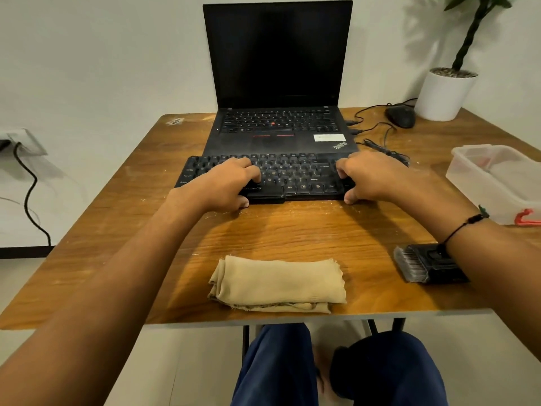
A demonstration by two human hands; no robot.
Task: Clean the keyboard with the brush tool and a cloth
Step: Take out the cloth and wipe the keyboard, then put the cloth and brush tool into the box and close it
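Note:
A black external keyboard (pixel 292 174) lies across the wooden table (pixel 117 230), just in front of an open laptop. My left hand (pixel 231 183) rests on its left half, fingers curled over the keys and thumb at the front edge. My right hand (pixel 366 175) grips the keyboard's right end the same way. A folded beige cloth (pixel 278 284) lies near the table's front edge, in the middle. The black brush tool (pixel 418 263) with grey bristles lies to the right of the cloth, partly hidden under my right forearm.
The black laptop (pixel 278 83) stands open with a dark screen at the back. A mouse (pixel 401 116) and cables lie at the back right beside a white plant pot (pixel 443 93). A clear plastic box (pixel 497 180) sits at the right edge.

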